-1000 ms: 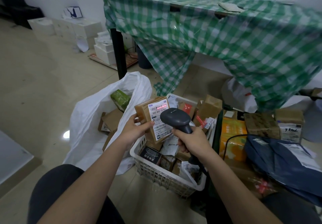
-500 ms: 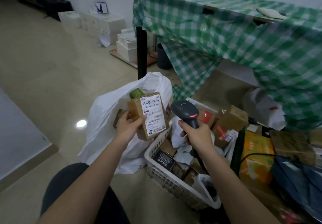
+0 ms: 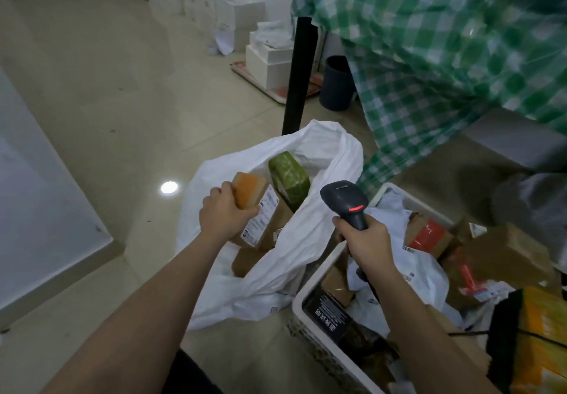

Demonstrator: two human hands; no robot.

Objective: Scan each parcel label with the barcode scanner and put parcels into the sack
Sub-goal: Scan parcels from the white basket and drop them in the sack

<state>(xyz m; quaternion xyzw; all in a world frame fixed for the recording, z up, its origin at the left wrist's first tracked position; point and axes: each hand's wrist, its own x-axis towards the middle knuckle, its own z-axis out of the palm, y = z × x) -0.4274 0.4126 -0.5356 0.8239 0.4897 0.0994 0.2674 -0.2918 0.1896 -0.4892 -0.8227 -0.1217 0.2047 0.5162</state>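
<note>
Fingers and thumb of the left hand curl round a brown cardboard parcel, holding it over the open mouth of the white sack. The parcel is tilted, its white label facing right and partly down toward the inside of the sack. Just beyond it in the sack lies a green wrapped parcel, with brown cardboard pieces lower down.

To the right, the right hand is wrapped tight round the handle of the dark barcode scanner, whose head points to the far left; a red light glows on its near side. This hand hovers over the left edge of a white basket full of parcels and white mailing bags. At the far right stands a table under a green checked cloth, with white boxes stacked on the floor to its left.
</note>
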